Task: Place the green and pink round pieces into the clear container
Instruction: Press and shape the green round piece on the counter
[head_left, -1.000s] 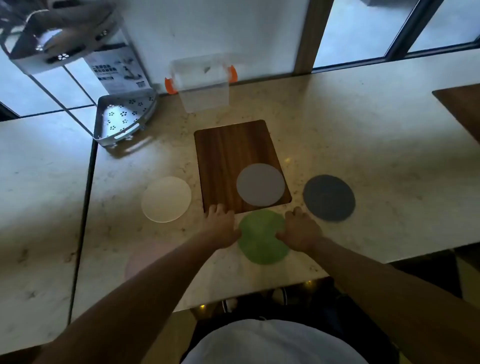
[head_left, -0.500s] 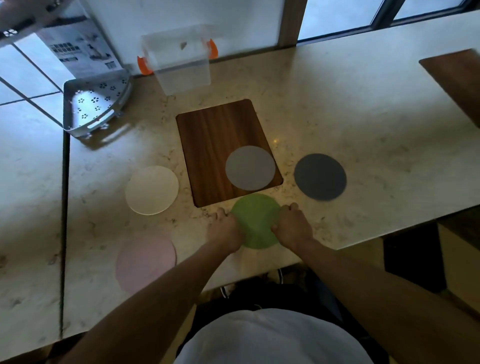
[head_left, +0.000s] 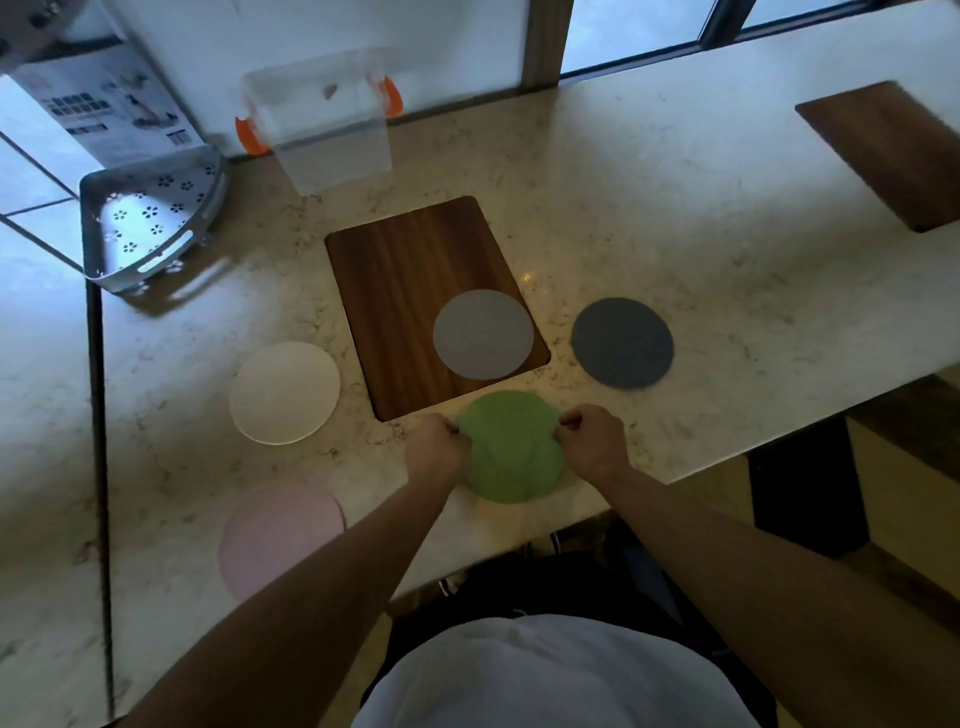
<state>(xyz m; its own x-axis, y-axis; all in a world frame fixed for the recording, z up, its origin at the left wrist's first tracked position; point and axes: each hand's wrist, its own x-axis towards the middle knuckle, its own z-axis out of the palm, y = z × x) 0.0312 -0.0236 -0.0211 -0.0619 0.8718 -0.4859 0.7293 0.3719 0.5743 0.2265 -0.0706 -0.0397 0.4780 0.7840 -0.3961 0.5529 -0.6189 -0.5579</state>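
Observation:
The green round piece (head_left: 511, 449) lies near the counter's front edge, its sides pinched inward and buckled. My left hand (head_left: 439, 449) grips its left edge and my right hand (head_left: 592, 441) grips its right edge. The pink round piece (head_left: 278, 538) lies flat at the front left, partly under my left forearm. The clear container (head_left: 332, 135) with orange latches stands at the back against the wall, apart from both hands.
A wooden board (head_left: 415, 296) holds a light grey disc (head_left: 483, 334). A dark grey disc (head_left: 622, 343) lies to its right, a white disc (head_left: 284, 400) to its left. A metal corner rack (head_left: 150, 223) sits back left, another wooden board (head_left: 888, 150) far right.
Both hands have closed on the green piece's edges and squeezed it inward, so it has gone from flat to buckled. The view has shifted slightly.

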